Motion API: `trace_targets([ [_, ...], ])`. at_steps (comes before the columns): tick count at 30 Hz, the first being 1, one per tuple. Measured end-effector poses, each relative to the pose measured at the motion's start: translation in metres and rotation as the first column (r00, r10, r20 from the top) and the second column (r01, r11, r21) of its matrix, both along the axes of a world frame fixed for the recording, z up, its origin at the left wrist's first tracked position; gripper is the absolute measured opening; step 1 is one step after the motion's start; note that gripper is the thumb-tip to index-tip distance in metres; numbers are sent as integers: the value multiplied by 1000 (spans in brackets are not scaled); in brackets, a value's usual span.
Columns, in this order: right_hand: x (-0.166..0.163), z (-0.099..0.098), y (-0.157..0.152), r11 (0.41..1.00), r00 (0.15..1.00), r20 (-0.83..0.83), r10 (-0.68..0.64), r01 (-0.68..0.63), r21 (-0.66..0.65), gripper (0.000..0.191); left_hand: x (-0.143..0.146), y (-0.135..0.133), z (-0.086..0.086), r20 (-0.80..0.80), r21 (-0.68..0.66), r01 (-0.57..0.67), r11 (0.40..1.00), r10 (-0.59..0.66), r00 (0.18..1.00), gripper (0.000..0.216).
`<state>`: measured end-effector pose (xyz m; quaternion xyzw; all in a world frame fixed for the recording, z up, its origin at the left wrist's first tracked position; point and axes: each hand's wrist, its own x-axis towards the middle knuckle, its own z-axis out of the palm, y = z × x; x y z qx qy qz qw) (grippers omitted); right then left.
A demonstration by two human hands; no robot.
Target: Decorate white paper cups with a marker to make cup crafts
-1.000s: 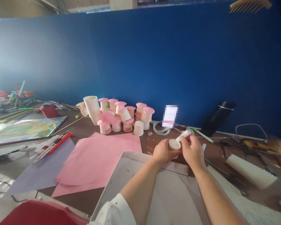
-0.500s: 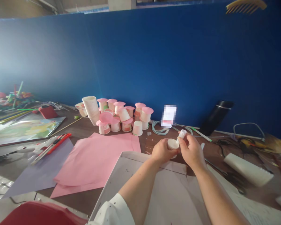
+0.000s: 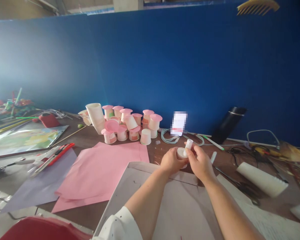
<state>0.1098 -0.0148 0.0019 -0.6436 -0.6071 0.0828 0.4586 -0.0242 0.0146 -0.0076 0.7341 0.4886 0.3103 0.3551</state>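
My left hand (image 3: 170, 161) is wrapped round a small white paper cup (image 3: 181, 152), its round end facing up. Between the fingers of my right hand (image 3: 199, 161) is a short white glue stick (image 3: 189, 144), tilted, with its lower tip on or just over the cup's round end. Both hands are close together above the far edge of a large white box lid or board (image 3: 140, 180). Beyond them to the left stand several paper cups with pink paper discs on top (image 3: 134, 131), beside a plain upturned cup (image 3: 145, 137).
A leaning stack of white cups (image 3: 95, 116) stands by the blue partition (image 3: 150, 66). Pink paper sheets (image 3: 97, 173) and a red box cutter (image 3: 60, 153) lie left. A phone (image 3: 179, 123), a black flask (image 3: 230, 125), cables and a fallen cup stack (image 3: 262, 180) are behind and right.
The glue stick has shifted slightly left and down, further over the cup's round end. My left hand keeps its hold on the cup; the whole view has moved a little.
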Motion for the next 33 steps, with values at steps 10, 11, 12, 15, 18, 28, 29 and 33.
trace_targets([
  [10, 5, 5, 0, 983, 917, -396, -49, 114, 142, 49, 0, -1, 2, 27, -22, -14, 1000, 14, 1000, 43],
  [11, 5, 5, 0, 984, 926, -375, -52, 112, 140, 49, 0, -1, 2, 22, -24, -14, 1000, 14, 1000, 42],
  [12, 5, 5, 0, 985, 935, -351, -56, 109, 134, 48, 1, -1, 2, 19, -27, -10, 1000, 10, 1000, 41],
  [15, 2, 2, 0, 987, 958, -278, -71, 107, 117, 46, 1, -1, 2, 11, -22, 6, 1000, -6, 1000, 39],
  [18, -1, -2, 2, 993, 982, -173, -78, 91, 70, 43, 1, 0, 0, 0, -10, -1, 1000, 1, 1000, 40],
  [28, -6, -1, 10, 992, 992, 79, -100, 93, 84, 37, 2, 3, -7, 25, 32, -5, 999, 4, 1000, 38],
  [29, -6, -2, 11, 992, 992, 62, -111, 106, 75, 37, 2, 3, -6, 24, 31, -6, 1000, 6, 1000, 39],
  [33, -4, -2, 11, 990, 981, -157, -110, 122, 73, 44, 2, 2, -3, 3, 5, -2, 1000, 2, 1000, 42],
])
